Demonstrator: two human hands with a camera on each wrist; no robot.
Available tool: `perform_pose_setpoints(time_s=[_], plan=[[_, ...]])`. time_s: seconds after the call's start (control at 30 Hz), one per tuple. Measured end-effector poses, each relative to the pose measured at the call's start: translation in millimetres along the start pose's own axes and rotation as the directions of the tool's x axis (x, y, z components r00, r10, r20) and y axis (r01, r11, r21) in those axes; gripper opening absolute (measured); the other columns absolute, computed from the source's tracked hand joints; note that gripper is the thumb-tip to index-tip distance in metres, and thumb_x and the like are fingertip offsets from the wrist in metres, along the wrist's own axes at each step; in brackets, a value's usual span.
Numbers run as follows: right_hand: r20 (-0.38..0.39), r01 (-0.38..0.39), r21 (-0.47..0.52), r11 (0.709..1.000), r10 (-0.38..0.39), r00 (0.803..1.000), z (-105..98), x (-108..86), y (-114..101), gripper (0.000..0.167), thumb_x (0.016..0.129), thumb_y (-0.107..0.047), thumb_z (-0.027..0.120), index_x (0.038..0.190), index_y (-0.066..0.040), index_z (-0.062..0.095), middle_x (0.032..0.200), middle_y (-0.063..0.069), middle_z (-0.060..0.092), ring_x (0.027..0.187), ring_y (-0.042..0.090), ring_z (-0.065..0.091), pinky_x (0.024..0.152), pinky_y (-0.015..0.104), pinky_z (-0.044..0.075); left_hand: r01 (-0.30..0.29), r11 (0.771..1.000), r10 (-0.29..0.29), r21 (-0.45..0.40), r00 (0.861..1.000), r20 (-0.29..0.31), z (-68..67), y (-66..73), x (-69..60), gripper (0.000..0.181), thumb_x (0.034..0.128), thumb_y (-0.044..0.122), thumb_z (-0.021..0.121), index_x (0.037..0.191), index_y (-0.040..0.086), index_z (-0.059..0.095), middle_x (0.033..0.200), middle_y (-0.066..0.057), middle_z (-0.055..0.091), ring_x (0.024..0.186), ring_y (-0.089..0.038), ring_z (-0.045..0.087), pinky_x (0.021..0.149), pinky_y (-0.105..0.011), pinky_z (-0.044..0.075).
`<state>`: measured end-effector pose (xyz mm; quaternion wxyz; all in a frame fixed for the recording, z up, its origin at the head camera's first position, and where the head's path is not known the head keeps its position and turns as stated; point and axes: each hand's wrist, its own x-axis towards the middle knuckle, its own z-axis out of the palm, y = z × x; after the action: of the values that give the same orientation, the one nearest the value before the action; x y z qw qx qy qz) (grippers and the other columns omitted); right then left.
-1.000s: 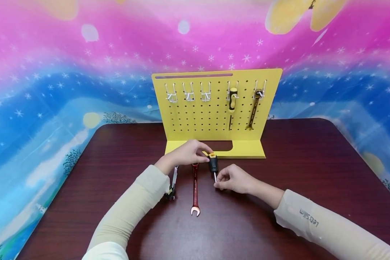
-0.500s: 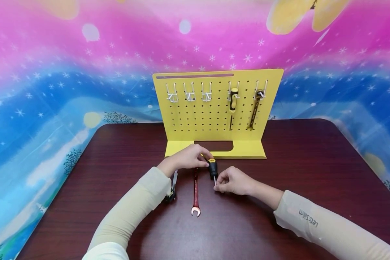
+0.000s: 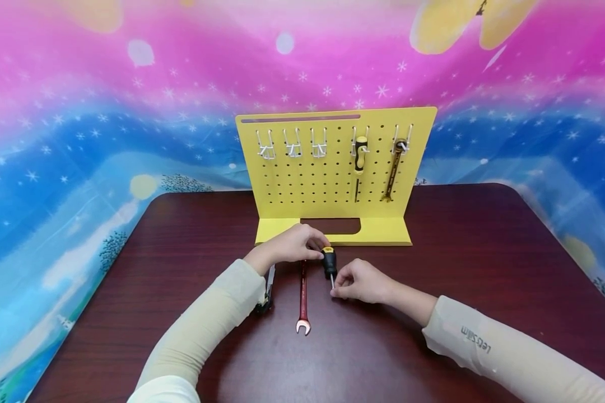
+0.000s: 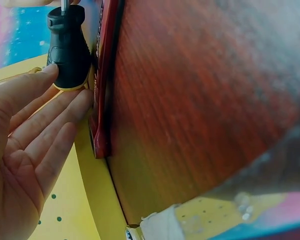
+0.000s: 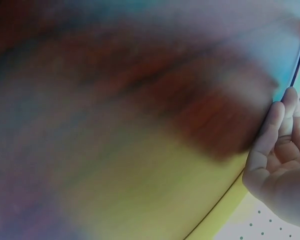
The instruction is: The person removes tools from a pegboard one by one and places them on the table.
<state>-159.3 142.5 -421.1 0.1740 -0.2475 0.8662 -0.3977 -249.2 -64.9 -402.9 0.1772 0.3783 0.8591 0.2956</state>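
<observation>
A short screwdriver point(image 3: 330, 262) with a black handle and yellow end cap is between both hands, low over the table. My left hand point(image 3: 293, 244) pinches its handle near the cap; in the left wrist view the thumb of that hand point(image 4: 27, 155) presses the black handle point(image 4: 69, 52). My right hand point(image 3: 365, 281) pinches the metal shaft, hiding the tip. In the right wrist view only the right hand point(image 5: 282, 155) shows clearly, fingers bent. A red combination wrench point(image 3: 304, 299) lies just left of the screwdriver, its far end under my left hand.
A yellow pegboard point(image 3: 307, 187) stands behind the hands. A screwdriver point(image 3: 360, 154) and a wrench point(image 3: 394, 170) hang at its right; several white hooks point(image 3: 293, 146) are at its left. A black-and-silver tool point(image 3: 268, 294), partly hidden by my left sleeve, lies on the dark table point(image 3: 408, 358).
Both hands and the screwdriver have come slightly lower and nearer to me since a second ago. Over the last half second they have hardly moved.
</observation>
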Motion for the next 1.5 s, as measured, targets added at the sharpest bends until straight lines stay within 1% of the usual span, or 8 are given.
perform_pose_setpoints(time_s=[0.17,0.37,0.6,0.77,0.9,1.1,1.33,1.5], plan=[[-0.015,-0.013,-0.039,0.999,0.013,1.000,1,-0.2,-5,0.014,0.083,-0.013,0.077,0.072,-0.007,0.072,0.060,-0.005,0.063,0.053,0.002,0.050,0.050,0.017,0.043,0.009,1.000,-0.009,-0.006,1.000,0.001,0.3,-0.9,-1.2,0.025,0.0915,0.010,0.071,0.115,0.005,0.070,0.110,-0.007,0.074,0.099,-0.016,0.072,0.086,-0.021,0.057],[-0.012,-0.005,-0.068,0.998,0.004,1.000,2,-0.4,-7,0.010,0.082,-0.011,0.077,0.074,-0.008,0.072,0.061,-0.004,0.064,0.054,0.000,0.049,0.050,0.017,0.042,-0.004,1.000,0.004,0.000,1.000,0.009,1.0,-0.8,-1.7,0.024,0.0909,0.011,0.072,0.113,0.005,0.070,0.108,-0.007,0.075,0.098,-0.015,0.072,0.086,-0.021,0.057],[0.002,0.024,-0.057,0.998,-0.024,1.000,-4,-2.6,-6,0.006,0.083,-0.008,0.076,0.078,-0.007,0.073,0.065,-0.002,0.066,0.057,0.001,0.052,0.052,0.017,0.045,0.004,0.999,-0.004,0.032,1.000,0.009,-0.1,2.4,-2.5,0.025,0.0899,0.014,0.074,0.113,0.005,0.070,0.107,-0.007,0.075,0.097,-0.015,0.072,0.087,-0.022,0.057],[-0.008,0.018,-0.043,0.999,-0.019,1.000,-13,-5.8,1,0.004,0.085,-0.008,0.074,0.081,-0.006,0.073,0.068,-0.001,0.068,0.056,0.003,0.054,0.053,0.019,0.048,-0.008,0.998,0.008,0.057,1.000,-0.005,-7.3,2.8,-5.0,0.026,0.0925,0.016,0.071,0.116,0.004,0.069,0.110,-0.007,0.074,0.100,-0.015,0.071,0.089,-0.024,0.056],[-0.030,-0.003,-0.011,1.000,0.002,1.000,-25,-9.3,7,0.004,0.087,-0.008,0.072,0.085,-0.005,0.073,0.069,0.005,0.068,0.054,0.009,0.056,0.052,0.021,0.049,-0.024,0.997,0.026,0.080,1.000,-0.018,-20.7,7.6,-8.3,0.027,0.0947,0.013,0.068,0.120,0.002,0.068,0.113,-0.010,0.073,0.104,-0.018,0.070,0.093,-0.030,0.056],[-0.103,-0.075,0.011,0.997,0.076,0.992,-46,-13.6,12,0.011,0.091,-0.011,0.069,0.094,-0.001,0.073,0.076,0.008,0.069,0.059,0.019,0.060,0.053,0.025,0.050,-0.078,0.987,0.086,0.140,0.995,-0.050,-48.1,24.9,-12.0,0.027,0.0966,0.013,0.065,0.121,0.001,0.068,0.117,-0.014,0.072,0.107,-0.022,0.070,0.096,-0.038,0.056],[-0.243,-0.123,-0.001,0.992,0.119,0.963,-72,-14.1,18,0.018,0.093,-0.014,0.067,0.102,0.001,0.073,0.088,0.009,0.071,0.073,0.018,0.060,0.060,0.026,0.050,-0.098,0.971,0.125,0.217,0.986,-0.113,-80.1,51.0,-11.5,0.028,0.0986,0.016,0.062,0.125,0.005,0.067,0.120,-0.008,0.072,0.110,-0.017,0.068,0.098,-0.033,0.056],[-0.318,-0.138,0.025,0.990,0.139,0.938,-82,-9.7,22,0.021,0.094,-0.014,0.068,0.106,0.002,0.072,0.099,0.013,0.072,0.080,0.024,0.066,0.066,0.028,0.051,-0.100,0.966,0.145,0.239,0.973,-0.178,-103.5,74.7,-13.0,0.029,0.0981,0.017,0.063,0.126,0.007,0.067,0.121,-0.005,0.072,0.112,-0.015,0.067,0.098,-0.030,0.055]])
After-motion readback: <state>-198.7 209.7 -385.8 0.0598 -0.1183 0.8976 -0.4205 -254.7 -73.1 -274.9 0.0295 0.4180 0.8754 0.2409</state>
